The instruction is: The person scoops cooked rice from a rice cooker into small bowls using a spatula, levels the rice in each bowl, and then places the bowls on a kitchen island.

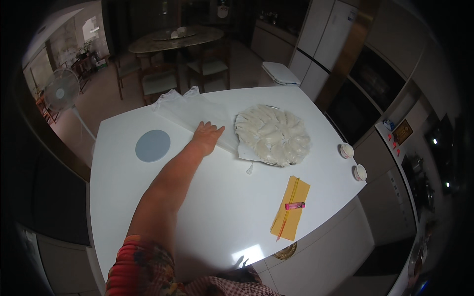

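My left hand (pixel 208 137) reaches across the white table (pixel 222 207), palm down on a folded white mesh food cover (pixel 192 109). Its fingertips are partly bent out of sight, so whether they grip the mesh is unclear. Lace trims the cover's far end, and its near end touches a round plate heaped with pale, flat dumpling-like pieces (pixel 274 135). White paper (pixel 248 151) shows under them at the left. A small white tassel (pixel 250 169) lies just in front of the plate. My right hand is out of view; only dark finger-like shapes appear at the table's near edge.
Left of my arm is a grey-blue round mat (pixel 152 145). Yellow paper (pixel 300 218) carries thin sticks (pixel 294 192) and a pink lighter (pixel 295 206). Two small cups (pixel 346 150) (pixel 359 172) stand at the right edge. Beyond are chairs (pixel 159 79) and a standing fan (pixel 61 92).
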The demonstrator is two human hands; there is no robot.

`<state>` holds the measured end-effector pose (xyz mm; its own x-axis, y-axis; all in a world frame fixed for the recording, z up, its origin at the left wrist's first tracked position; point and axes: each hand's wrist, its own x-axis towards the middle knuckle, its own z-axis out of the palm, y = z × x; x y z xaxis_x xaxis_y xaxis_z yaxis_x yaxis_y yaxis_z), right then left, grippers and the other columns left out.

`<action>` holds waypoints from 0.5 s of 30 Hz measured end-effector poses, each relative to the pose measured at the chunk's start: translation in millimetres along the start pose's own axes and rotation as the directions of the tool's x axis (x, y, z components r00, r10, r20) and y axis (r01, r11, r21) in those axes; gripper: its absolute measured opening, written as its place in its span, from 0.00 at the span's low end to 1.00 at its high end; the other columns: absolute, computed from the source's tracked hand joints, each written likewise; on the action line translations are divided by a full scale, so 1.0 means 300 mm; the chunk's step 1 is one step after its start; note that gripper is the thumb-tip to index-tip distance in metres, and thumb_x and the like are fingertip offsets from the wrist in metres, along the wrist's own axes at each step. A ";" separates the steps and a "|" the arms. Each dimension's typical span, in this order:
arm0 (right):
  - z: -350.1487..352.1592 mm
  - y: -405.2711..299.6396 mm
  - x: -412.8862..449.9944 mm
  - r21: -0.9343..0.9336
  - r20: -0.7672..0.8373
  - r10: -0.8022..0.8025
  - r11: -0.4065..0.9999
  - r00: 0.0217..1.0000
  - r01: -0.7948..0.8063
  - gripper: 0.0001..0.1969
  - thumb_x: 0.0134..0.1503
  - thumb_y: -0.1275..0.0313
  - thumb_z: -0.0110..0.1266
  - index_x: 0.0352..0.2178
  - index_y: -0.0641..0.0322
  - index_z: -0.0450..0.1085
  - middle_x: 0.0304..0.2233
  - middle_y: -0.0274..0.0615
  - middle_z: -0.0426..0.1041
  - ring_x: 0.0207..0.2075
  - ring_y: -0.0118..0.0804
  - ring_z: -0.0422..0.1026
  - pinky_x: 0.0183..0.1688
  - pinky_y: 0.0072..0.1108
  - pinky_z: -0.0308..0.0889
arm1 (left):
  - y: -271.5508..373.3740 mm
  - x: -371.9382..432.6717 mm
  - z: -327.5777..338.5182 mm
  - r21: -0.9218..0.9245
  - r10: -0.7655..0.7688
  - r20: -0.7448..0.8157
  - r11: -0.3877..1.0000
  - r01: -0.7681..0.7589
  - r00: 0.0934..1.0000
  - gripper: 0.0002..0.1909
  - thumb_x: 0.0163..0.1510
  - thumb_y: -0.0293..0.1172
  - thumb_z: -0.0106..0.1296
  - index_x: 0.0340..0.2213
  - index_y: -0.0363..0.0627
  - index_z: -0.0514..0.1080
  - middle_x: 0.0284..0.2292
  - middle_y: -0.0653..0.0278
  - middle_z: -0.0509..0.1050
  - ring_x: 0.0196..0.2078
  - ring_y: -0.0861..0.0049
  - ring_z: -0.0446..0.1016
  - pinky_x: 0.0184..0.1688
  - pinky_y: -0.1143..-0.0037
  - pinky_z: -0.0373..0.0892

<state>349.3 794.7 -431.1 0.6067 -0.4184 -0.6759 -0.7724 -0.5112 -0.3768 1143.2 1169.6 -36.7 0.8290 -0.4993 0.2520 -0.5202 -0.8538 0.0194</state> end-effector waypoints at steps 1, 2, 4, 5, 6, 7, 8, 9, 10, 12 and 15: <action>-0.006 0.025 -0.017 0.005 -0.001 0.012 1.000 1.000 -0.012 0.17 0.54 0.65 0.63 0.45 0.55 0.76 0.37 0.43 0.81 0.40 0.34 0.78 0.45 0.24 0.73 | 0.001 0.011 -0.005 0.005 0.010 0.098 1.000 -0.010 0.995 0.24 0.58 0.24 0.40 0.56 0.51 0.68 0.54 0.55 0.68 0.63 0.57 0.59 0.68 0.58 0.49; -0.012 0.049 -0.031 0.010 -0.011 0.049 0.999 0.999 -0.049 0.17 0.54 0.65 0.62 0.45 0.56 0.75 0.37 0.42 0.81 0.40 0.34 0.78 0.44 0.24 0.73 | -0.005 0.017 -0.011 0.010 0.017 0.195 1.000 -0.020 0.981 0.21 0.58 0.25 0.41 0.51 0.52 0.72 0.52 0.55 0.70 0.61 0.58 0.62 0.68 0.58 0.50; -0.011 0.017 -0.031 0.050 0.002 0.090 0.995 0.996 -0.090 0.15 0.55 0.65 0.60 0.44 0.57 0.75 0.36 0.42 0.80 0.40 0.34 0.78 0.43 0.24 0.73 | -0.026 0.006 -0.026 -0.015 0.044 0.184 0.999 -0.042 0.982 0.18 0.56 0.25 0.42 0.46 0.52 0.74 0.50 0.56 0.71 0.59 0.59 0.63 0.67 0.57 0.51; -0.017 -0.007 -0.028 0.063 0.011 0.097 0.993 0.995 -0.098 0.15 0.56 0.65 0.59 0.44 0.57 0.75 0.36 0.41 0.80 0.39 0.34 0.78 0.43 0.24 0.74 | -0.065 -0.020 -0.037 -0.041 0.046 0.160 0.998 -0.040 0.986 0.15 0.55 0.25 0.44 0.41 0.51 0.76 0.48 0.56 0.72 0.57 0.59 0.65 0.66 0.57 0.52; -0.024 -0.036 -0.020 0.073 0.021 0.092 0.993 0.995 -0.094 0.14 0.56 0.65 0.58 0.44 0.58 0.74 0.36 0.41 0.80 0.39 0.34 0.78 0.42 0.24 0.74 | -0.111 -0.052 -0.044 -0.034 0.042 0.165 0.999 -0.037 0.985 0.15 0.55 0.25 0.44 0.41 0.51 0.76 0.48 0.56 0.72 0.57 0.59 0.65 0.66 0.57 0.52; -0.027 -0.064 -0.013 0.090 0.031 0.090 0.992 0.995 -0.093 0.14 0.57 0.65 0.57 0.43 0.58 0.74 0.35 0.41 0.79 0.39 0.34 0.78 0.42 0.24 0.74 | -0.150 -0.077 -0.054 -0.050 0.116 0.088 0.993 -0.111 0.989 0.14 0.47 0.22 0.50 0.37 0.50 0.74 0.45 0.57 0.72 0.54 0.59 0.67 0.60 0.56 0.57; -0.028 -0.096 -0.004 0.105 0.040 0.081 0.991 0.996 -0.084 0.14 0.57 0.65 0.56 0.43 0.58 0.74 0.35 0.40 0.79 0.39 0.34 0.78 0.41 0.24 0.74 | -0.189 -0.104 -0.062 -0.060 0.185 0.011 0.981 -0.185 0.983 0.16 0.40 0.18 0.57 0.34 0.48 0.72 0.42 0.57 0.73 0.50 0.58 0.69 0.54 0.54 0.61; -0.037 -0.134 0.007 0.121 0.049 0.070 0.990 0.996 -0.076 0.13 0.58 0.65 0.55 0.42 0.59 0.74 0.35 0.40 0.79 0.38 0.34 0.78 0.41 0.24 0.74 | -0.219 -0.130 -0.079 -0.056 0.186 0.012 0.981 -0.186 0.982 0.16 0.40 0.18 0.57 0.34 0.48 0.72 0.42 0.57 0.73 0.50 0.58 0.69 0.54 0.54 0.61; -0.043 -0.168 0.005 0.139 0.057 0.063 0.988 0.996 -0.070 0.13 0.58 0.65 0.54 0.42 0.59 0.73 0.34 0.40 0.78 0.38 0.34 0.78 0.40 0.24 0.75 | -0.233 -0.149 -0.099 -0.019 0.246 -0.120 0.968 -0.250 0.962 0.13 0.45 0.19 0.52 0.34 0.47 0.72 0.42 0.56 0.73 0.51 0.59 0.69 0.55 0.55 0.62; -0.050 -0.248 0.011 0.189 0.076 0.044 0.980 0.996 -0.058 0.13 0.60 0.65 0.52 0.41 0.60 0.73 0.34 0.39 0.78 0.38 0.33 0.78 0.39 0.24 0.75 | -0.253 -0.173 -0.175 0.023 0.315 -0.240 0.947 -0.319 0.918 0.10 0.51 0.20 0.48 0.35 0.46 0.73 0.41 0.54 0.73 0.51 0.59 0.69 0.55 0.55 0.62; -0.105 -0.407 0.017 0.316 0.096 0.000 0.948 0.995 -0.031 0.12 0.61 0.65 0.49 0.40 0.62 0.72 0.33 0.38 0.77 0.37 0.33 0.77 0.38 0.25 0.75 | -0.296 -0.189 -0.288 -0.136 0.183 -0.233 0.966 -0.218 0.955 0.10 0.49 0.16 0.46 0.34 0.40 0.70 0.39 0.51 0.74 0.48 0.57 0.71 0.52 0.62 0.64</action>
<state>452.5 831.3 -368.7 0.5858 -0.3448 -0.7335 -0.8104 -0.2346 -0.5369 1124.7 1286.5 31.0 0.6489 -0.5986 0.4696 -0.7113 -0.6964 0.0952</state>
